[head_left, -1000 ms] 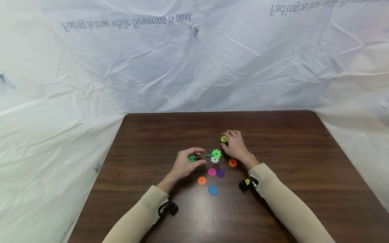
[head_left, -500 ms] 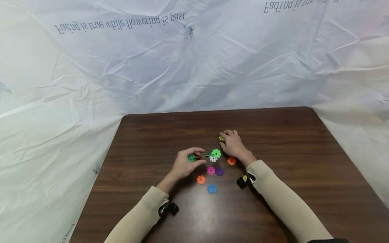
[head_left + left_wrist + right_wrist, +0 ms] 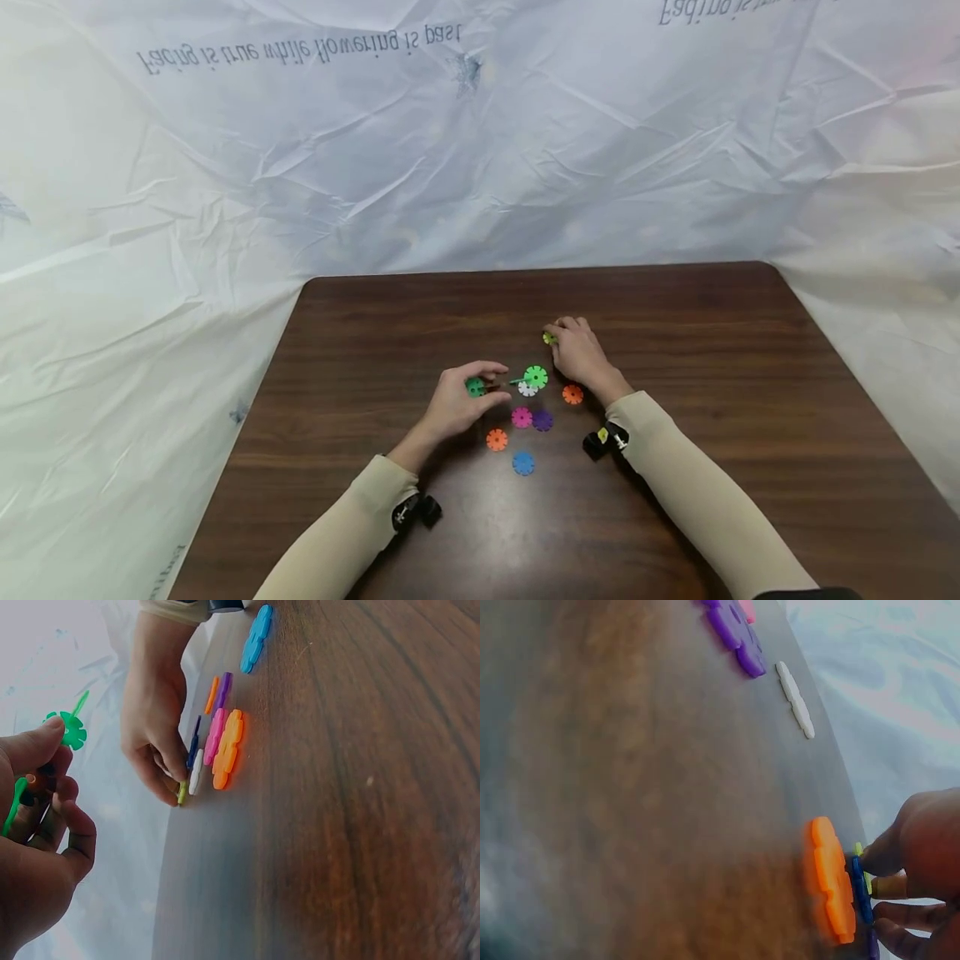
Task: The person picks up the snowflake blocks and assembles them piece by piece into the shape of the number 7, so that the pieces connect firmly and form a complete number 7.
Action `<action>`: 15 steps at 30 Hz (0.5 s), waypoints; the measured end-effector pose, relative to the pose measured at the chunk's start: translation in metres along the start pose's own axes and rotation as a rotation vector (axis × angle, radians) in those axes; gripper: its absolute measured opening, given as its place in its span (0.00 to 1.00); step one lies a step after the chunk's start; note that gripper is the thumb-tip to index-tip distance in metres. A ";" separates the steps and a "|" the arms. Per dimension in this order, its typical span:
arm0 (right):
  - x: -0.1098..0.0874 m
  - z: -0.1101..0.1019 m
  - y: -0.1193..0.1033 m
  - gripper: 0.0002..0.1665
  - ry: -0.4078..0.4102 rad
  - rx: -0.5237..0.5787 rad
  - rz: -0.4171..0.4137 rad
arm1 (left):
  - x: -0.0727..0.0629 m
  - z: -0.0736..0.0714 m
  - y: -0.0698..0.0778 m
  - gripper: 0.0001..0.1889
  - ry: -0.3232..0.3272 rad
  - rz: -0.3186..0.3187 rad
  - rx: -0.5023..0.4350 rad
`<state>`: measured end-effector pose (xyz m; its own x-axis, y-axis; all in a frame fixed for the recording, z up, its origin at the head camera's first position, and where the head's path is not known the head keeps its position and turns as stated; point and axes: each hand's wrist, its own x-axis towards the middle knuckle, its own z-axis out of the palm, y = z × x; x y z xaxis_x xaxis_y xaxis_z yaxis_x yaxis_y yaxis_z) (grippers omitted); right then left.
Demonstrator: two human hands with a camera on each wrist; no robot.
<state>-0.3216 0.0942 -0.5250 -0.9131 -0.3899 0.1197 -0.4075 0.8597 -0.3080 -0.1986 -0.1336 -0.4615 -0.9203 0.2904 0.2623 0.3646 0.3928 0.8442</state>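
Observation:
My left hand (image 3: 461, 402) holds a joined chain of notched plastic discs between thumb and curled fingers. A bright green disc (image 3: 536, 377) is at the chain's right end and a darker green disc (image 3: 476, 387) near the palm. The left wrist view shows the thumb on a green disc (image 3: 73, 733) and a small orange piece (image 3: 34, 782) among the fingers. Farther back, my right hand (image 3: 581, 354) pinches a yellow-green disc (image 3: 550, 337) at the tabletop, its fingertips covering part of it. A dark blue disc (image 3: 861, 889) appears beside those fingers in the right wrist view.
Loose discs lie on the brown table (image 3: 675, 333): white (image 3: 527, 390), pink (image 3: 521, 417), purple (image 3: 543, 420), blue (image 3: 523, 463), one orange disc (image 3: 573, 394) by the right wrist and another orange disc (image 3: 497, 440) nearer the front. A white sheet (image 3: 450, 167) hangs behind.
The right hand's fingers have closed in on the yellow-green disc and now cover more of it. My left hand stays nearly in place with its chain. The head view has shifted slightly.

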 end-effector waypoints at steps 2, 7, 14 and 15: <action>0.001 -0.001 0.000 0.20 -0.004 -0.007 0.004 | 0.000 0.000 0.001 0.18 0.000 -0.003 0.001; 0.002 -0.004 0.000 0.19 -0.011 -0.009 -0.013 | 0.000 -0.001 0.003 0.17 0.003 -0.018 0.012; 0.002 -0.012 -0.003 0.21 -0.103 0.011 -0.033 | 0.000 0.002 -0.009 0.18 0.000 -0.025 0.028; 0.002 -0.014 -0.004 0.20 -0.122 0.010 -0.036 | 0.001 0.004 -0.014 0.18 0.002 -0.024 0.029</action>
<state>-0.3218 0.0949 -0.5108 -0.8888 -0.4581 0.0156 -0.4392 0.8413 -0.3151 -0.2035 -0.1353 -0.4747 -0.9292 0.2783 0.2430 0.3461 0.4253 0.8363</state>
